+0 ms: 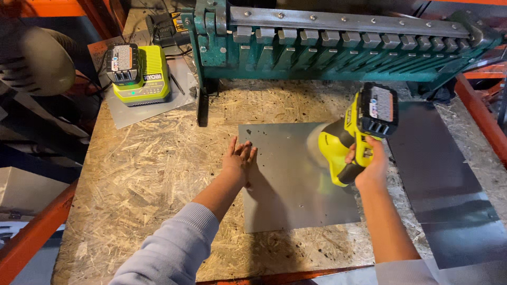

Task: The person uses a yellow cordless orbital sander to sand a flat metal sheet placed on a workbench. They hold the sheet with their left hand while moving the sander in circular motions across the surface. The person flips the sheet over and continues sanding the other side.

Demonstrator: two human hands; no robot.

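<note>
A chipboard table (142,174) carries a green sheet-metal brake (338,42) along its far edge. A square metal sheet (296,195) lies flat at the middle, a darker sheet (438,174) to its right. The right hand (369,169) grips a yellow cordless sander (354,134), its pad on the square sheet's far right part. The left hand (238,161) lies flat, fingers spread, on the sheet's left edge. A yellow battery charger (140,74) sits far left.

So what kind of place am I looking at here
Most likely a metalworking workshop: a green sheet-metal brake at the back of a chipboard bench, a metal sheet, and a cordless power tool in the right hand.
</note>
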